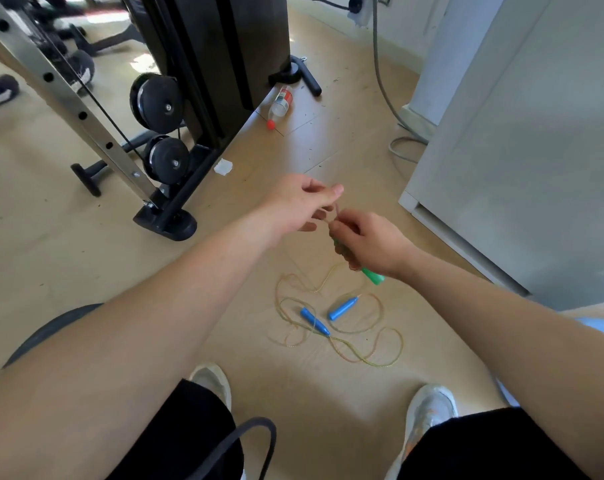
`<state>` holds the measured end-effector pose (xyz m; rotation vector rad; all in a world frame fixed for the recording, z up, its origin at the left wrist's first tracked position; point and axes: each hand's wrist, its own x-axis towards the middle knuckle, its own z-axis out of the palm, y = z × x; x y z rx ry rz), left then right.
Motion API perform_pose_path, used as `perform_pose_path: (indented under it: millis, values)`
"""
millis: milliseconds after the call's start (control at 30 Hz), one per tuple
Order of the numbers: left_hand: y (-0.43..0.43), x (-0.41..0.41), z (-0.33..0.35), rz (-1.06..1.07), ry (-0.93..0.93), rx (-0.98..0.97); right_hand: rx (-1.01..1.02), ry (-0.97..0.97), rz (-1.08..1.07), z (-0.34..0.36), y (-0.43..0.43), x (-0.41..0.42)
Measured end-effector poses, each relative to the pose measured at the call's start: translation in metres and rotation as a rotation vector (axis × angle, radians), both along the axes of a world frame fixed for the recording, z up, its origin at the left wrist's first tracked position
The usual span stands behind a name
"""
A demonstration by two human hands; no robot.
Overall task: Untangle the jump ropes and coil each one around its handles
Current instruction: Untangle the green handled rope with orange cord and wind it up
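My right hand point(366, 239) grips the green handles point(373, 276) of one jump rope, with cord wound around them under my fingers. My left hand point(300, 204) pinches a short stretch of that thin cord just above the right hand. Below my hands, on the floor, lies the other rope: two blue handles point(343, 308) point(314, 321) side by side amid loose, overlapping loops of yellowish cord point(366, 358). A strand trails from the green handles down toward those loops.
A black weight machine point(189, 109) with pulleys stands at the left. A plastic bottle point(280, 105) lies by its base. A white cabinet point(518, 150) fills the right side, with a grey cable point(385, 95) beside it. My two shoes point(428, 414) stand on the wooden floor.
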<state>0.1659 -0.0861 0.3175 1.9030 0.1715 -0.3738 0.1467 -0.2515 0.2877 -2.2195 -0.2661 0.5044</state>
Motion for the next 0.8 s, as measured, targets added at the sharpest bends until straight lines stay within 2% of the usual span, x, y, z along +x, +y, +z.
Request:
perform_pose_path:
  millis: [100, 267, 400, 567, 800]
  values:
    - [0.007, 0.050, -0.020, 0.057, 0.040, -0.086, 0.048, -0.017, -0.085, -0.021, 0.008, 0.057]
    - [-0.001, 0.127, -0.072, 0.224, 0.096, -0.153, 0.086, 0.070, -0.185, -0.070, 0.015, 0.140]
    - [-0.011, 0.153, -0.071, 0.335, 0.138, -0.175, 0.067, 0.161, -0.218, -0.054, 0.014, 0.163]
    - [-0.017, 0.152, 0.012, 0.405, 0.199, -0.179, 0.078, 0.330, -0.214, 0.039, 0.009, 0.161]
    - [-0.018, 0.149, 0.224, 0.431, 0.372, -0.350, 0.142, 0.434, -0.200, 0.246, 0.002, 0.156]
